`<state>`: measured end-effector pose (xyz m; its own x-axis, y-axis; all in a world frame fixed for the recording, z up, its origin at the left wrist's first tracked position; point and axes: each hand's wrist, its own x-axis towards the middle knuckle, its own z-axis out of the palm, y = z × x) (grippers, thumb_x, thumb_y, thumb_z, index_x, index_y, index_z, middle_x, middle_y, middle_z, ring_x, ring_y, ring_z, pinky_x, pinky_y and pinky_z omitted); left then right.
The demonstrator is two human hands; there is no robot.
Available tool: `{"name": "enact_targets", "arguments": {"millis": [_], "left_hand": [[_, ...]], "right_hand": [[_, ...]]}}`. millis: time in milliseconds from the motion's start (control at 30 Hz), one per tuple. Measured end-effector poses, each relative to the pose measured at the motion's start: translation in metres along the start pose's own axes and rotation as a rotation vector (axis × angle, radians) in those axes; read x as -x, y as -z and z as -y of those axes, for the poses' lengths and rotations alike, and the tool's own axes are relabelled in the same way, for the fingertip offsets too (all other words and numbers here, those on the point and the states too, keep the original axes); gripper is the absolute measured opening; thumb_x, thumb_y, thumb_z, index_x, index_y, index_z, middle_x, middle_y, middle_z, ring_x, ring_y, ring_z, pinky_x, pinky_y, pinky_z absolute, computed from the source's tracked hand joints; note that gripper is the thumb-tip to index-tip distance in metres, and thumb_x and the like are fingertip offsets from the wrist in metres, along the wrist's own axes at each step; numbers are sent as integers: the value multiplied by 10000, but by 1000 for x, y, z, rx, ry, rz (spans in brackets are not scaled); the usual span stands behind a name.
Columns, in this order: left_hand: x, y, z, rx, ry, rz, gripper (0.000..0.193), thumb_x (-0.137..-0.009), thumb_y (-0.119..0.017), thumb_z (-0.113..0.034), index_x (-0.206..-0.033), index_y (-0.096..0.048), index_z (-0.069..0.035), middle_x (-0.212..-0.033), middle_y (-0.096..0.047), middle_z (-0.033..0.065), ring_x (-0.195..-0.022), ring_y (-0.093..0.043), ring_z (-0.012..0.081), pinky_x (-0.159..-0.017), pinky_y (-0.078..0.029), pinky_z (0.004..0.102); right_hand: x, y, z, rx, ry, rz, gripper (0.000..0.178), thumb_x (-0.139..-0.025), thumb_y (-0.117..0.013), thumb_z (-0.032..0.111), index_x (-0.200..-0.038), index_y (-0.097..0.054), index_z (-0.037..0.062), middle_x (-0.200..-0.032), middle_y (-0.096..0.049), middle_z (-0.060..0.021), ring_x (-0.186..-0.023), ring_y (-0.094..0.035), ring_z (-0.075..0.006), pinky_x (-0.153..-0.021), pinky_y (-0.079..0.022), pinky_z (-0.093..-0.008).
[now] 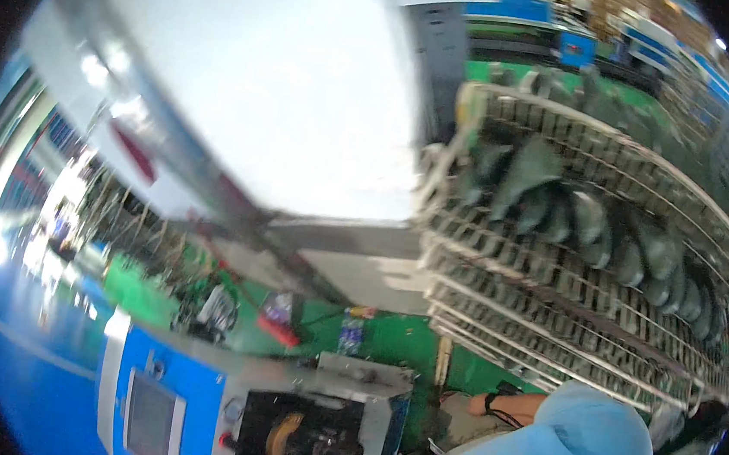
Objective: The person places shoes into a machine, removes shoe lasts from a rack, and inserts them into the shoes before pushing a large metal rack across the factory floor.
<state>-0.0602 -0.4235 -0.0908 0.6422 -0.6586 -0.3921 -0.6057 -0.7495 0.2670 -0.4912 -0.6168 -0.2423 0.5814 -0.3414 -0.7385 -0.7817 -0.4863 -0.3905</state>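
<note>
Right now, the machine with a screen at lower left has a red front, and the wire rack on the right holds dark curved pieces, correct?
Not quite: the head view shows the machine has a blue front, not red. The wire rack on the right does hold dark curved pieces.

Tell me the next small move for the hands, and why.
I'd probably look down toward the right hand and hold the view steady before reaching for anything: that hand is too blurred to tell whether it holds something, the left hand is out of sight, and a blue machine shows to its left and a wire rack above.
</note>
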Motion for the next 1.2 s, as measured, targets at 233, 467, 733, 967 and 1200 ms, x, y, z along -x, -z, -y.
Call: {"name": "enact_targets", "arguments": {"millis": [233,467,733,967,1200], "left_hand": [[-10,24,-169,-160,-405,286,537,-913,-511,-355,-1310,-533,5,-1254,-566,242,-1148,-552,375,-998,-423,479],[-33,57,-181,-256,-515,293,528,-932,-478,-387,-1279,-560,2,-1204,-599,229,-1107,-574,383,-973,-435,479],[-44,62,-182,-286,-696,387,533,-955,-440,-424,-1244,-590,-1,-1147,-637,215,-1060,-598,392,-945,-448,478],[3,61,-217,-185,-890,481,533,-947,-468,-472,-1153,-642,-13,-999,-675,198,-930,-629,396,-835,-481,464],[69,103,-276,-47,-894,524,386,-947,-576,-296,-1177,-609,12,-1021,-677,172,-981,-642,265,-856,-489,388]], "right_hand": [[9,-191,-111,-480,-93,-343,270,-955,-478,153,-833,-683,26,-794,-640,-187,-634,-546,-362,-579,-457,-494],[125,-208,-59,-359,-388,28,320,-969,-485,119,-753,-707,38,-656,-557,-139,-537,-400,-239,-517,-346,-424],[110,-251,29,-409,-731,-198,179,-856,-580,179,-814,-736,101,-757,-641,-168,-686,-600,-355,-555,-459,-492],[152,-260,93,-712,-793,-665,191,-865,-556,189,-842,-721,94,-851,-688,-144,-793,-659,-332,-649,-515,-458],[235,-196,116,-624,-747,-319,241,-870,-546,183,-735,-708,69,-763,-699,-134,-707,-685,-272,-578,-527,-419]]}}
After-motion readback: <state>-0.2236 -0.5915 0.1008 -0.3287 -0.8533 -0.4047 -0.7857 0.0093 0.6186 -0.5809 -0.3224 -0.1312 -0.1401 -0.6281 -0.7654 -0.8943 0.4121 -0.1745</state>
